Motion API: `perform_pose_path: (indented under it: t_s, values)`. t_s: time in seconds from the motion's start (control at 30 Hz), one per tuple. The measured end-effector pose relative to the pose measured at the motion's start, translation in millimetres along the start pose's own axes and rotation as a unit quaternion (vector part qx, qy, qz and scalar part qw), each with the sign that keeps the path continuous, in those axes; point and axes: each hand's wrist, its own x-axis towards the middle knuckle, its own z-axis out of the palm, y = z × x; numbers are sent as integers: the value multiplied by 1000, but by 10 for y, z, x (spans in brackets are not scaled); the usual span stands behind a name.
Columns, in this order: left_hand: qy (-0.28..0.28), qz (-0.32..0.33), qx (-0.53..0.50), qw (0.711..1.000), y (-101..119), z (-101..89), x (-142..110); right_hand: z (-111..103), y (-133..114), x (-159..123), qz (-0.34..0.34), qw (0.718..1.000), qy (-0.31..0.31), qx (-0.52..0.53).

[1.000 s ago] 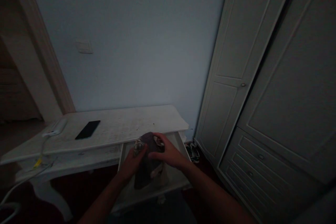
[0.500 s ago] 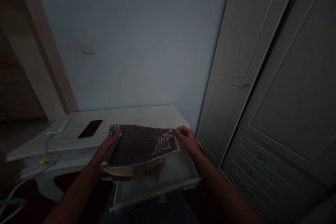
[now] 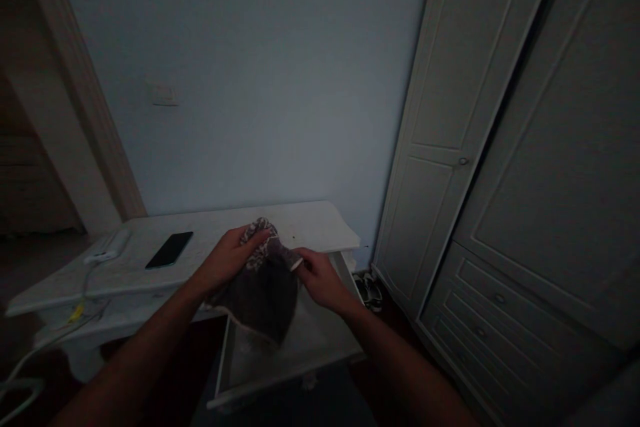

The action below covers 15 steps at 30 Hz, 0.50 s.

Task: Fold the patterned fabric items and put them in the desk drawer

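Note:
A dark brown patterned cloth (image 3: 267, 297) with pale edging hangs bunched over the pulled-out drawer (image 3: 330, 337) of the white table. My left hand (image 3: 235, 253) is closed on its upper left part, where a light scroll pattern shows. At the upper right edge of the cloth, my right hand (image 3: 316, 275) pinches a pale-trimmed corner. The lower part of the cloth droops loosely and is a little blurred. It covers part of the drawer's inside.
On the white tabletop (image 3: 300, 213) lie a black phone (image 3: 169, 250) and a white power strip (image 3: 107, 247) with a cable. Shoes (image 3: 369, 291) stand on the floor right of the table. A wardrobe (image 3: 435, 213) rises along the right side.
The cloth was spread wide between both hands. Now my hands are closer together, the right one having moved left, and the cloth hangs gathered. The shoes have come into view.

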Motion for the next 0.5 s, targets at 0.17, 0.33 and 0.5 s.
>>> perform_pose_path:
  t_s: [0.17, 0.33, 0.5]
  values:
    - [-21, 37, 233, 972, -285, -505, 71, -337, -9, 175, 40, 997, 44, 48]
    - [147, 117, 210, 960, -201, -51, -282, -153, -121, 338, 161, 962, 48, 213]
    - [-49, 36, -57, 996, -51, 914, -925, 235, -118, 432, 180, 916, 148, 326]
